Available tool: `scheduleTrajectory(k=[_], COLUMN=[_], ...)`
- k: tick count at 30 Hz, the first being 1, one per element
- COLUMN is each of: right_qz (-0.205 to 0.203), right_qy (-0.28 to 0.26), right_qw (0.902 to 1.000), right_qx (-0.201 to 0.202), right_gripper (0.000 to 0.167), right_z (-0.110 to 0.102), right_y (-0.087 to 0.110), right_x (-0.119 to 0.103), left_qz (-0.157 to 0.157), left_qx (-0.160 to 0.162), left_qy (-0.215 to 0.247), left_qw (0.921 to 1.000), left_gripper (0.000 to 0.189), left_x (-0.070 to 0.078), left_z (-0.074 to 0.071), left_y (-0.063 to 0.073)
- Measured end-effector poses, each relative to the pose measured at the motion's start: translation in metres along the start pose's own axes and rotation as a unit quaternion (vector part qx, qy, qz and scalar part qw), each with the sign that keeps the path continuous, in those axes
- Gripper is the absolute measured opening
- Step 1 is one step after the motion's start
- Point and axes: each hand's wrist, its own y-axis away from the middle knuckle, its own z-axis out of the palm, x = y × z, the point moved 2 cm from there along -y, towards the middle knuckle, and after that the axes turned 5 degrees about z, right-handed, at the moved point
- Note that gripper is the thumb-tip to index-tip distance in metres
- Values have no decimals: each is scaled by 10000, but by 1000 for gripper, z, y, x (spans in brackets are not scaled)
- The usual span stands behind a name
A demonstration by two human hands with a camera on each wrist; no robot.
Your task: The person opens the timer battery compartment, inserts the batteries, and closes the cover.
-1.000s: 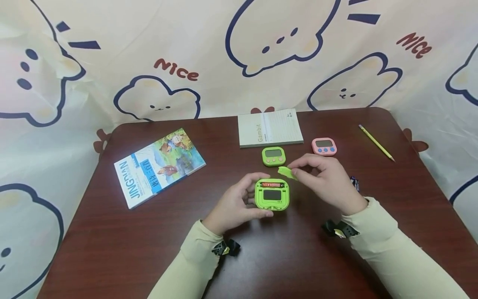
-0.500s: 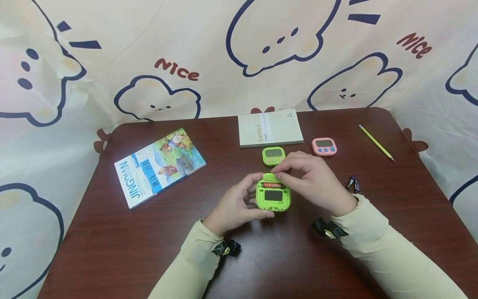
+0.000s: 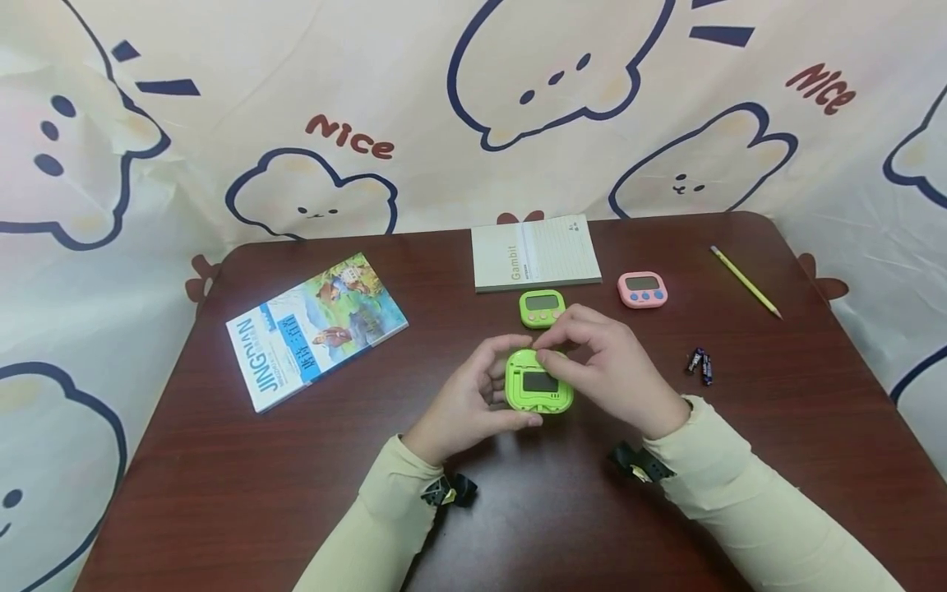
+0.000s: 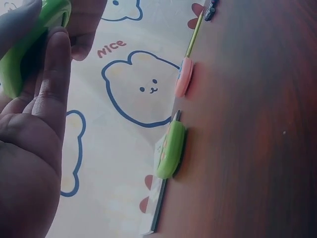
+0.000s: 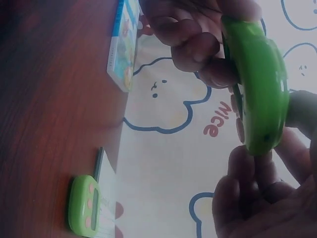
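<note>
A light-green digital timer (image 3: pixel 527 402) is held above the table with its back, which has a dark rectangle in it, facing up. My left hand (image 3: pixel 468 407) grips it by the left side, thumb at the lower edge and fingers along the top and behind. At its upper edge my right hand (image 3: pixel 614 374) pinches the green battery cover (image 3: pixel 523 359), thumb on the back and index finger at the top rim. The cover lies over the battery slot and hides the battery. In the right wrist view the timer (image 5: pixel 262 89) shows edge-on between both hands.
Behind the hands lie a second green timer (image 3: pixel 542 309), a pink timer (image 3: pixel 642 291) and a notepad (image 3: pixel 536 253). A book (image 3: pixel 318 333) is at the left. Two small batteries (image 3: pixel 699 366) and a pencil (image 3: pixel 746 283) lie to the right on the brown table (image 3: pixel 259 493).
My right hand has moved left with the battery cover from beside the timer onto its slot, and the orange-red battery is now covered. The left hand has stayed nearly in place.
</note>
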Motion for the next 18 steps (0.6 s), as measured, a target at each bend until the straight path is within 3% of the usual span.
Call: scheduleTrajectory(k=[5,9,13,18], right_qz=[-50,-218,-317,-254], right_qy=[-193,-272,-200,-277], right_qw=[9997,9983,9977,9983], right_qx=[-143,-476,-557,-451], right_gripper=[19,47,74,79], right_z=[0,1,3,5], right_y=[3,8,13,17], right_x=[4,8,12,15], left_qz=[148,160,119,4], left_qx=[92,231,334,359], left_qy=[24,-97,-226,-260], left_qw=[9998,9996,9991,9990], left_gripper=[72,72,73,73], left_x=[1,4,7,9], left_z=[-2,-5,-7,-8], left_y=[0,1,1,2])
